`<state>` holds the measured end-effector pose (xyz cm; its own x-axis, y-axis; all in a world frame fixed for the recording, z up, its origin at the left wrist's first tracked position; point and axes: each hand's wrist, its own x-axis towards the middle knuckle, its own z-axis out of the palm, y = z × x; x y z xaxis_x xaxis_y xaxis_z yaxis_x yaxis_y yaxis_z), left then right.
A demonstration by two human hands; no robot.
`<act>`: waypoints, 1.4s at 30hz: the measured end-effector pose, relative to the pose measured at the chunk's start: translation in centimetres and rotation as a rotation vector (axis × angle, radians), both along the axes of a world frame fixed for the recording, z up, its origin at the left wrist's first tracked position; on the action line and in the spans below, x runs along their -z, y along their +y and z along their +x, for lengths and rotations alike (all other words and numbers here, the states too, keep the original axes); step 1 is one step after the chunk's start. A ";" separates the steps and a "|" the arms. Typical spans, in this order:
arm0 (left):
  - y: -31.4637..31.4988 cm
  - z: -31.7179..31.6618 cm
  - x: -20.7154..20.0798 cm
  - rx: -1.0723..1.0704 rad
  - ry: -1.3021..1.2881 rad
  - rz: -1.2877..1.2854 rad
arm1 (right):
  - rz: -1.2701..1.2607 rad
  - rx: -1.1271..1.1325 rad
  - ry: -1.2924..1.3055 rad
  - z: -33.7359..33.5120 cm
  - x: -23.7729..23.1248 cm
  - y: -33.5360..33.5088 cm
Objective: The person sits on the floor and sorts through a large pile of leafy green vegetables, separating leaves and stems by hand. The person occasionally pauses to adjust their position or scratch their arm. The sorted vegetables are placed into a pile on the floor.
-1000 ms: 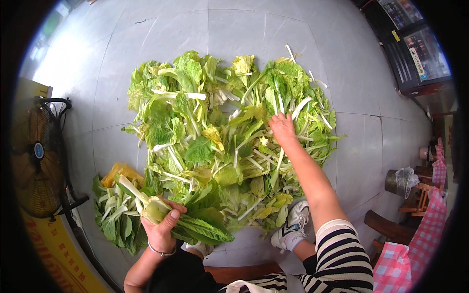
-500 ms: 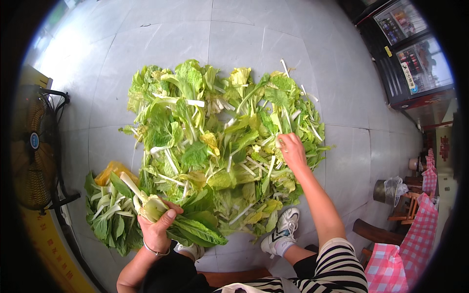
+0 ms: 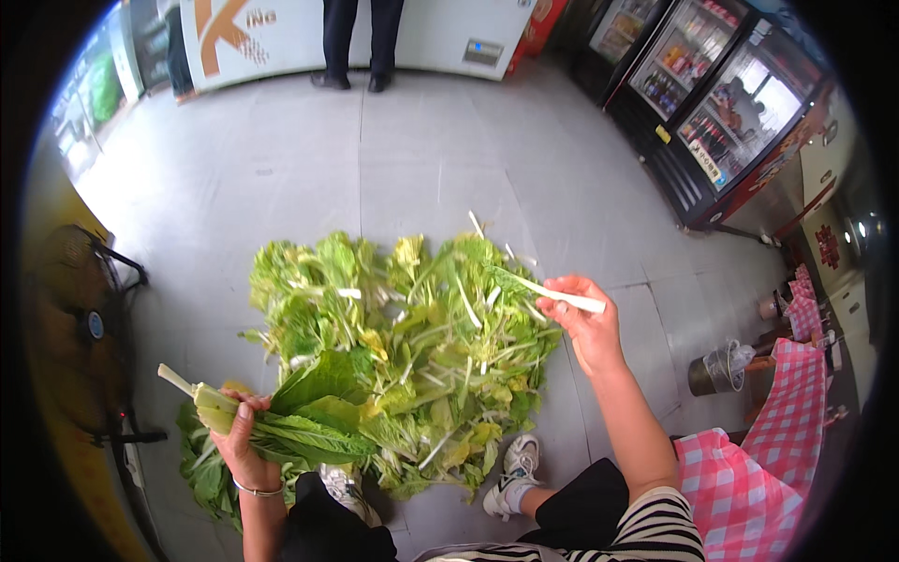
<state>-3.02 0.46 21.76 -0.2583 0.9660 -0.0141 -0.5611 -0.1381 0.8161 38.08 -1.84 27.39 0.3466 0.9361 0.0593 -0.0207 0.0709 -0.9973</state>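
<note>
My left hand (image 3: 242,440) is closed around the pale stem end of a head of leafy greens (image 3: 309,412), whose broad green leaves spread to the right over the pile. Between the fingers and thumb of my right hand (image 3: 590,328) is a single leaf stalk (image 3: 573,300), white at its thick end and green at its far tip. It is held above the right side of a wide pile of loose leaves and stalks (image 3: 403,347), partly yellowed, on the floor. Beneath my left hand lies a bunch of darker greens (image 3: 208,478), partly hidden.
A black standing fan (image 3: 89,328) is at the left. Glass-door drinks fridges (image 3: 712,103) stand far right. A person in dark trousers (image 3: 361,42) stands by a white chest freezer (image 3: 272,47). Pink checked tablecloths (image 3: 740,478) and a lined bin (image 3: 716,370) are at the right.
My right hand has come up from the pile, holding the leaf stalk in view. My left hand has shifted left with the greens. The view has tilted up, showing the freezer and the person.
</note>
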 end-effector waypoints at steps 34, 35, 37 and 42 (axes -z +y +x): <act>-10.4 15.0 -7.7 0.520 0.591 0.063 | -0.042 -0.155 -0.619 -14.5 -3.3 -15.3; -10.3 14.9 -7.9 0.504 0.530 0.080 | -0.031 -0.159 -0.569 -14.8 -3.4 -15.3; -10.2 14.6 -8.7 0.492 0.431 0.078 | 0.014 -0.128 -0.670 -15.0 -3.6 -15.3; -9.1 13.2 -11.2 0.354 0.393 0.126 | 0.162 -0.035 -0.793 -13.7 -4.3 -14.9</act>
